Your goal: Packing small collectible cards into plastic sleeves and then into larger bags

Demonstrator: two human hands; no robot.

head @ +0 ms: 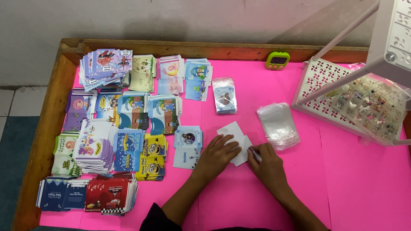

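Note:
My left hand (218,155) lies flat on a white paper piece (233,131) on the pink table top (351,179), pressing it down. My right hand (265,163) pinches the paper's right edge together with a small clear plastic bit; what exactly it grips is partly hidden by the fingers. A stack of clear plastic sleeves (278,125) lies just right of and beyond my right hand. A small pile of blue cartoon cards (187,137) sits just left of my left hand.
Many stacks of colourful cartoon cards (120,128) cover the table's left half. A sleeved card pack (224,96) lies at centre back. A green timer (278,60) stands by the wooden rim (214,47). A white perforated rack (342,94) with small items stands at the right.

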